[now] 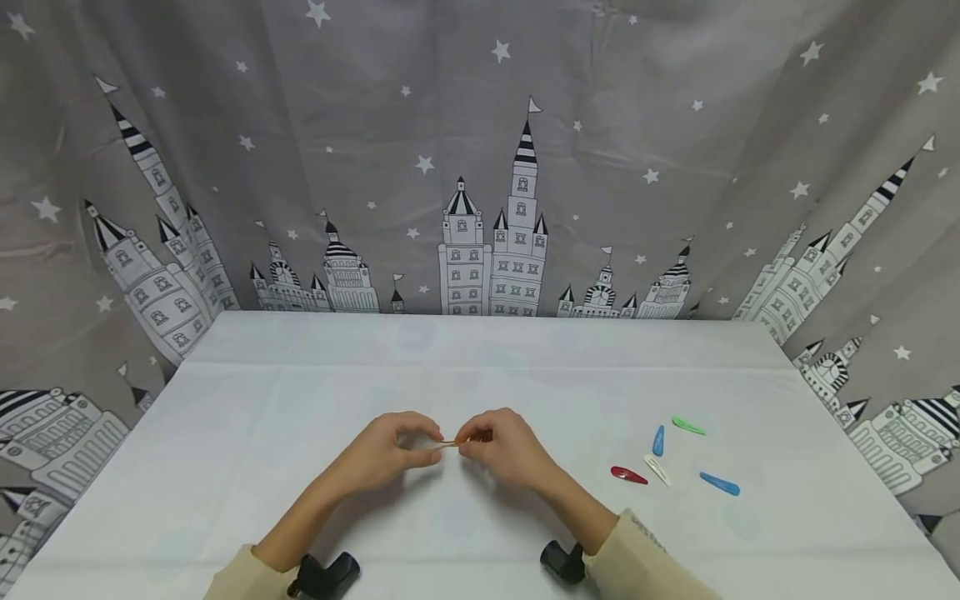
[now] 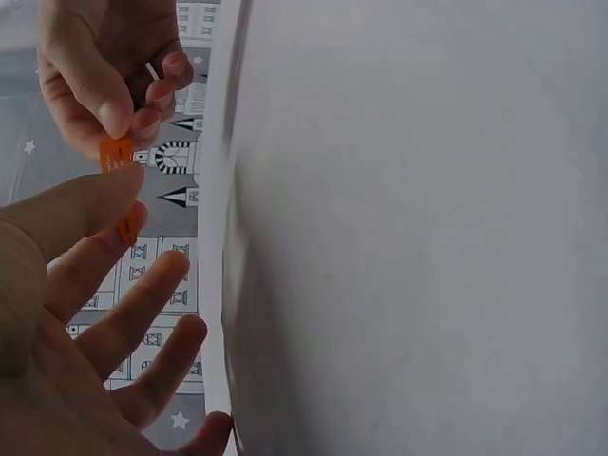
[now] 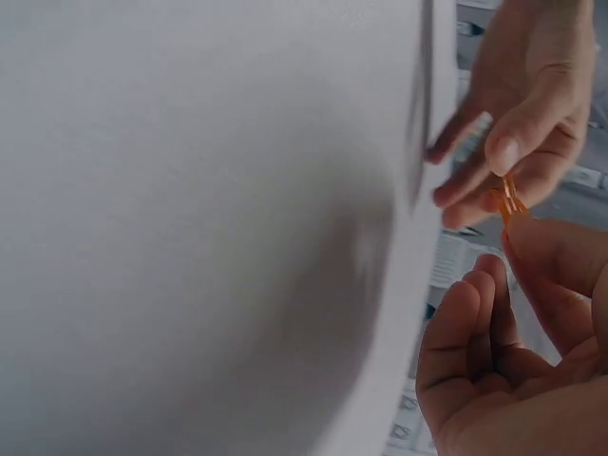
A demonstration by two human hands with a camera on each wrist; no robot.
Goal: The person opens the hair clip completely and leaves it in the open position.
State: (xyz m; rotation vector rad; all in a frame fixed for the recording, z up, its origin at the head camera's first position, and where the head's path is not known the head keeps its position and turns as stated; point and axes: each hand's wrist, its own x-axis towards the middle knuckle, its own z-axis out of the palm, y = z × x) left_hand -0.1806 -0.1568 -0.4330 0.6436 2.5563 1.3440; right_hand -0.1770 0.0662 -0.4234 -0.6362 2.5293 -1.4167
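Over the middle of the table, an orange snap hair clip [image 3: 510, 198] is held between the two hands. The left hand [image 1: 392, 450] has its thumb and index finger at one end of the clip, and its other fingers are spread out, as the left wrist view shows. At the opposite end, the right hand [image 1: 504, 446] pinches the clip between thumb and index finger, its remaining fingers curled loosely. Fingertips cover much of the clip; orange parts show on both sides of the left thumb in the left wrist view.
Several snap hair clips lie spread on the white table [image 1: 300, 400] to the right: a red clip [image 1: 628, 475], a white clip [image 1: 657, 471], a green clip [image 1: 688, 426], a small blue clip [image 1: 658, 440] and a longer blue clip [image 1: 720, 483]. A grey castle-print curtain [image 1: 360, 100] hangs behind.
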